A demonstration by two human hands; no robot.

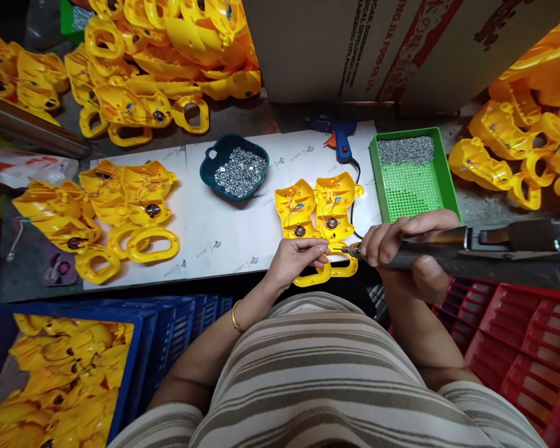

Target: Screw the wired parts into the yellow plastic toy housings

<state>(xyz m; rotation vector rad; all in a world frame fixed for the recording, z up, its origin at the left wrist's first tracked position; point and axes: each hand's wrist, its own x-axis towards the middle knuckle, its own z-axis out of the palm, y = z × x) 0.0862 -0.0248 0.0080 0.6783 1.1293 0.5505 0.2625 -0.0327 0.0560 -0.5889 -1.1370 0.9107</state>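
Observation:
My right hand (404,246) is wrapped round a dark power screwdriver (504,249) that lies level and points left. Its thin bit reaches the fingertips of my left hand (295,258). Those fingers are pinched together at the tip; whatever is between them is too small to make out. Just beyond and beneath them lie two yellow plastic shell halves (295,205) side by side, open face up, with ring handles towards me. Inside the shells show thin wires, small circuit boards and round dark speakers (332,222).
A dark green bowl (206,168) of small screws and a green basket (452,193) of screws stand on the white sheet. A blue glue gun (343,140) lies behind. More yellow shells (135,199) sit left. Blue (140,348) and red crates (508,336) flank me; a carton (308,56) stands behind.

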